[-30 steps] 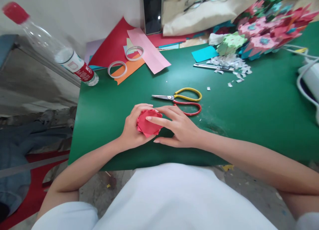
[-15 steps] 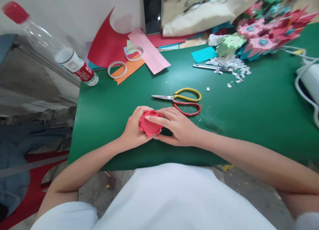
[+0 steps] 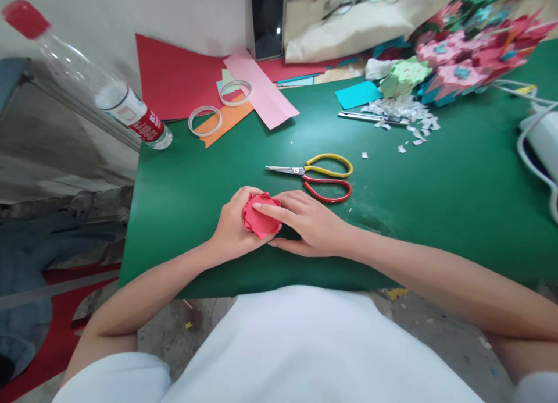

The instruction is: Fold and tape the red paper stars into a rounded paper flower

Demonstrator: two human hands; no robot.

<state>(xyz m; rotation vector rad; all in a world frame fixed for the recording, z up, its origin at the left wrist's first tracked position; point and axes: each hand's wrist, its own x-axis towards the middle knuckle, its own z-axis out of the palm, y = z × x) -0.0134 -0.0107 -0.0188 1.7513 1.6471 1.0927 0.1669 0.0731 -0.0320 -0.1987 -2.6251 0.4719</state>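
A red folded paper piece (image 3: pixel 263 220) with a jagged rim is held just above the green table (image 3: pixel 196 176). My left hand (image 3: pixel 233 225) wraps round its left side and underside. My right hand (image 3: pixel 311 223) lies against its right side, the index finger stretched across its top and the thumb near its lower edge. Scissors (image 3: pixel 297 171) with one yellow and one red handle rest just beyond my hands, their blades pointing left.
Two tape rolls (image 3: pixel 204 121) lie on orange and pink paper (image 3: pixel 265 95). At the left stands a bottle (image 3: pixel 135 115). Paper scraps (image 3: pixel 418 115), a cutter (image 3: pixel 370 118) and paper flowers (image 3: pixel 462 71) are at the back right, a white cabled device (image 3: pixel 540 135) at the right edge.
The large red sheet at the back left, curled up before, now lies flatter and spreads further left. The red paper piece has shifted very slightly left in my hands.
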